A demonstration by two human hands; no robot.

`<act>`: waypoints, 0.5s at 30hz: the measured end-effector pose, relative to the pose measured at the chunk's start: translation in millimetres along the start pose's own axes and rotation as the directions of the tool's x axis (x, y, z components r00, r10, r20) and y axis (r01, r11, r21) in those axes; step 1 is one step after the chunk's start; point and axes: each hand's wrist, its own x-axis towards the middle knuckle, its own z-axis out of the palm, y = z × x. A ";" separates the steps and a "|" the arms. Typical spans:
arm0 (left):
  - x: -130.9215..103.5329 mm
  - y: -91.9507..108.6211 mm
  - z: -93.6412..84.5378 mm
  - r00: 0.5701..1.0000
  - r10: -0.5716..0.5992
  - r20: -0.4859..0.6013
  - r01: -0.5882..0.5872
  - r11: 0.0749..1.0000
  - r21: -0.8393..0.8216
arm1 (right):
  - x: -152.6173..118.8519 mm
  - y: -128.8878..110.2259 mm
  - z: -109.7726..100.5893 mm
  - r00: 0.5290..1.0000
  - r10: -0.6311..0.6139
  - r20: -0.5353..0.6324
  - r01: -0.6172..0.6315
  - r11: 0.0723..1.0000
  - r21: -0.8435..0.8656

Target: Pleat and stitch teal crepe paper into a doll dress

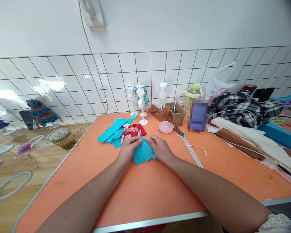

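A pleated piece of turquoise crepe paper (pixel 142 154) hangs fanned out between my two hands, over the middle of the orange table. My left hand (pixel 129 149) pinches its gathered top edge on the left side. On the right side of the same edge, my right hand (pixel 159 148) is closed on the paper. Just behind my hands lie a roll of tape (pixel 132 130), red paper (pixel 141 129) and more turquoise paper (pixel 113 131). White mini dress forms (pixel 141 97) stand behind these, near the wall.
On the orange table (pixel 87 181) are a pink bowl (pixel 166 127), a cardboard box (pixel 179 115), silver scissors (pixel 190 149), a green-lidded bottle (pixel 193 95) and dark plaid cloth (pixel 244 108). White and brown paper strips (pixel 242 142) lie right. A glass jar (pixel 61 137) stands left on a wooden surface.
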 end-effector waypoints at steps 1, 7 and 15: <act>0.1 -0.2 -0.1 1.000 0.004 0.001 -0.004 1.000 0.008 | 0.0 0.0 0.0 1.000 0.000 -0.001 0.000 1.000 0.000; -0.2 -1.4 -0.7 1.000 0.013 0.004 -0.013 1.000 0.016 | 0.8 0.3 0.1 1.000 0.000 -0.008 0.000 1.000 -0.006; -3.6 1.8 3.5 0.999 -0.027 0.031 0.027 1.000 0.017 | 0.4 0.8 0.7 1.000 -0.003 -0.003 0.003 1.000 -0.006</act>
